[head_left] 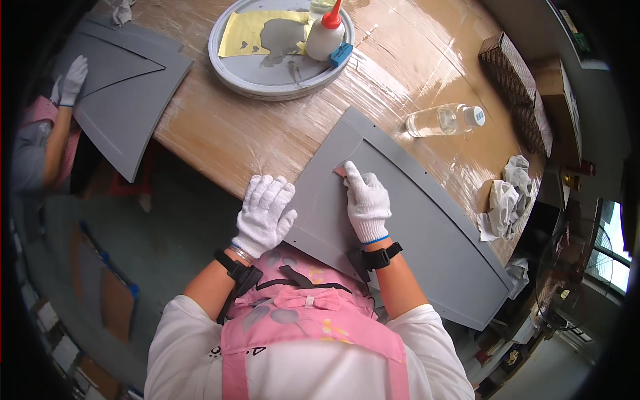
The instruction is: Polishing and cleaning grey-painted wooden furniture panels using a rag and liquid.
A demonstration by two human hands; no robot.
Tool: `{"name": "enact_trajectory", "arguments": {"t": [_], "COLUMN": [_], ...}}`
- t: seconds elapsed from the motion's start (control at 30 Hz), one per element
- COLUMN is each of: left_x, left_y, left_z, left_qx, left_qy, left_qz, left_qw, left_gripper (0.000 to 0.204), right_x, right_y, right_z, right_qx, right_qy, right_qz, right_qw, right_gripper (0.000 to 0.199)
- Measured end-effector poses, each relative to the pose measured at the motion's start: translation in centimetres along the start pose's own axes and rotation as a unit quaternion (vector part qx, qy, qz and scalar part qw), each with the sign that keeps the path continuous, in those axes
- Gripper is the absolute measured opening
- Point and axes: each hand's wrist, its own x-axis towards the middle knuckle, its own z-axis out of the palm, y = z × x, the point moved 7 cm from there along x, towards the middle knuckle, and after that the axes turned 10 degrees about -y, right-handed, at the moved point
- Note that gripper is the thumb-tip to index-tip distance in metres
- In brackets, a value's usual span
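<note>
A large grey panel (413, 213) with raised edge strips lies slantwise over the table's front edge. My right hand (368, 207), in a white knit glove, is on the panel near its far left part. Its index finger is stretched forward, and a small reddish-brown piece (341, 171), perhaps sandpaper, is pinched flat against the surface. Part of that piece is hidden under the fingers. My left hand (265, 212), gloved too, lies with fingers extended at the panel's left edge and the table edge, holding nothing.
A round grey tray (280, 93) carries a yellow sheet (233, 33), a white bottle with red nozzle (325, 41) and a blue block (341, 55). Further right are a clear bottle (437, 121), crumpled cloths (507, 200) and patterned boxes (510, 67). At left, a co-worker's gloved hand (72, 81) touches another grey panel (133, 100).
</note>
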Motion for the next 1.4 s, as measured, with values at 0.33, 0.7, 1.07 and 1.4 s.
{"name": "enact_trajectory", "arguments": {"t": [0.33,0.7,1.07,1.4], "left_x": [-0.2,0.5,1.7,-3.9], "left_y": [0.0,-0.4,0.4,-1.8], "left_z": [0.1,-1.6,-5.6,-5.1], "left_qx": [-0.011,-0.064,-0.176,-0.165], "left_qy": [0.005,0.03,0.015,-0.063], "left_qz": [-0.002,-0.015,-0.05,-0.127], "left_qw": [1.0,0.997,0.983,0.976], "left_gripper": [0.048,0.047,0.017,0.007], "right_x": [0.0,-1.4,-2.5,-3.3], "right_y": [0.1,-0.5,-8.2,-7.3], "right_z": [0.0,0.5,-0.1,0.5], "right_qx": [0.023,0.219,0.188,0.169], "right_qy": [-0.018,-0.044,-0.153,-0.153], "right_qz": [-0.005,0.032,-0.078,-0.071], "right_qw": [1.0,0.974,0.967,0.971], "right_gripper": [0.061,0.037,0.04,0.035]}}
